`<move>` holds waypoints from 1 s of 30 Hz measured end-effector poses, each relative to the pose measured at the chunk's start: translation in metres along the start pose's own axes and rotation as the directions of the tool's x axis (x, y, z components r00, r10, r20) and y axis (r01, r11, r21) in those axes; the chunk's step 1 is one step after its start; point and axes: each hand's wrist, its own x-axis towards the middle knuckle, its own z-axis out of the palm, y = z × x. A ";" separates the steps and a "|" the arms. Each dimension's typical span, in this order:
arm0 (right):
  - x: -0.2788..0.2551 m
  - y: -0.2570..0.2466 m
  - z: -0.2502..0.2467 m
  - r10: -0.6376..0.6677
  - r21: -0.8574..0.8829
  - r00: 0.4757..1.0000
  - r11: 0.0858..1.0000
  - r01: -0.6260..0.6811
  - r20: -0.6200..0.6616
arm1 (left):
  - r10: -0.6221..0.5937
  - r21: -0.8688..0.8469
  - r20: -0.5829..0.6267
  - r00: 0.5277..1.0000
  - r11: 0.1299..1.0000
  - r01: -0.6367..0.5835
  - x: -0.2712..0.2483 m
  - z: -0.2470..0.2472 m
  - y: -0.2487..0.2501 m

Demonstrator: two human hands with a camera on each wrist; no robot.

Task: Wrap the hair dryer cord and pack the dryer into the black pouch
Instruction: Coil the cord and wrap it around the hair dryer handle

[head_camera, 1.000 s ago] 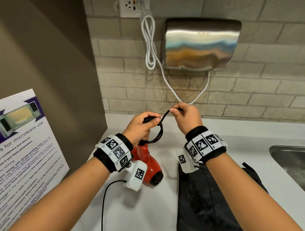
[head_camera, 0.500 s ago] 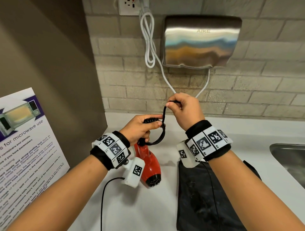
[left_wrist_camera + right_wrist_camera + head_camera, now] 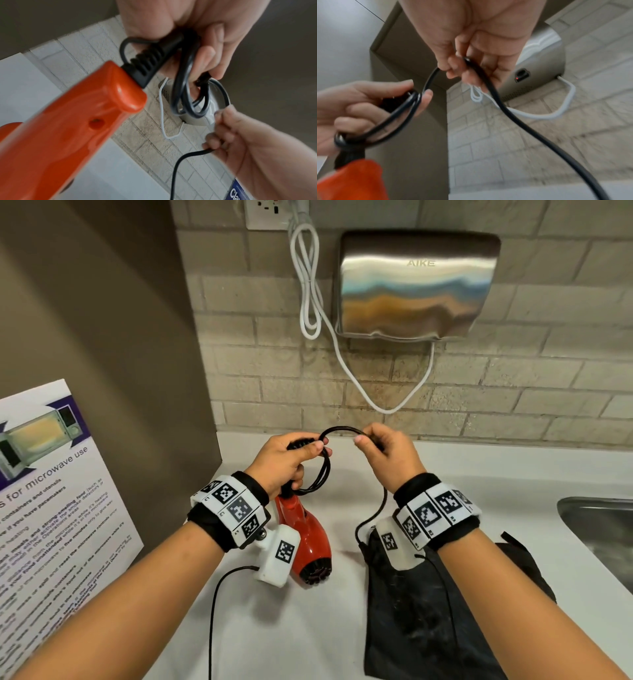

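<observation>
A red hair dryer (image 3: 305, 537) hangs nozzle-down over the white counter (image 3: 308, 628), held by its black cord (image 3: 342, 430). My left hand (image 3: 291, 462) grips the coiled loops of cord and the ribbed strain relief (image 3: 147, 63) above the red handle (image 3: 68, 128). My right hand (image 3: 387, 451) pinches the cord (image 3: 488, 86) a short way along and holds an arc of it between the two hands. The loose cord drops from the right hand toward the black pouch (image 3: 421, 611), which lies flat on the counter under my right forearm.
A steel hand dryer (image 3: 416, 285) with a white cable (image 3: 310, 296) hangs on the brick wall behind. A brown panel with a microwave notice (image 3: 48, 501) stands on the left. A sink edge (image 3: 603, 529) shows at far right.
My right hand has swung the cord up and over to the right, forming a fresh arc toward the left hand's coil. The dryer still hangs in the left hand.
</observation>
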 end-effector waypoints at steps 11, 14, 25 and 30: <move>-0.043 0.080 0.040 0.293 -0.207 0.945 0.943 -0.261 0.143 | -0.001 0.014 0.012 1.000 1.000 0.001 -0.001 0.004 -0.001; -0.051 0.093 0.051 0.500 -0.249 0.832 0.860 -0.445 0.240 | -0.007 0.017 0.009 1.000 1.000 0.006 -0.001 0.003 -0.001; -0.056 0.123 0.080 0.592 -0.755 0.689 0.649 -0.099 0.418 | -0.006 -0.023 0.003 1.000 1.000 0.006 -0.002 0.000 0.000; -0.040 0.101 0.065 0.436 -0.219 0.873 0.894 -0.391 0.218 | 0.014 -0.078 -0.046 0.999 0.997 -0.018 0.001 0.000 -0.001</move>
